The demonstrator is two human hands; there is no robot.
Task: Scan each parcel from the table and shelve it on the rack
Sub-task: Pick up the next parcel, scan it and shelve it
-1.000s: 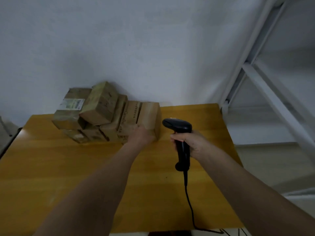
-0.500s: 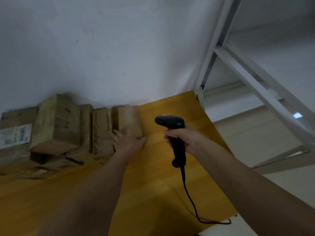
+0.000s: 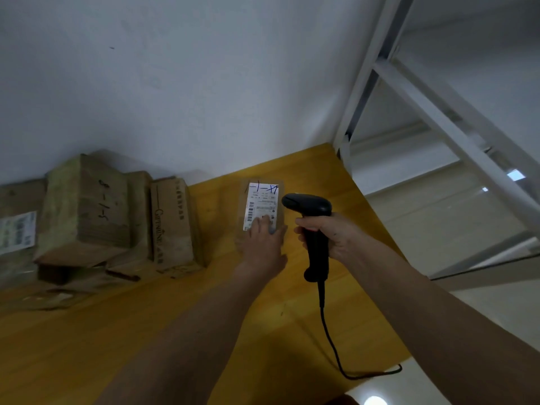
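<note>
While left hand (image 3: pixel 264 244) presses parcel (image 3: pixel 261 206) flat, right hand (image 3: pixel 330 233) grips scanner (image 3: pixel 314 229) beside.

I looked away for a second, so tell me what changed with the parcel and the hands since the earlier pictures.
The left hand pulled one parcel away from the stack and laid it flat on the table, white label up, fingers resting on it. A gap now separates it from the stack. The right hand grips the scanner as before, beside the parcel. The stack looks undisturbed.
</note>
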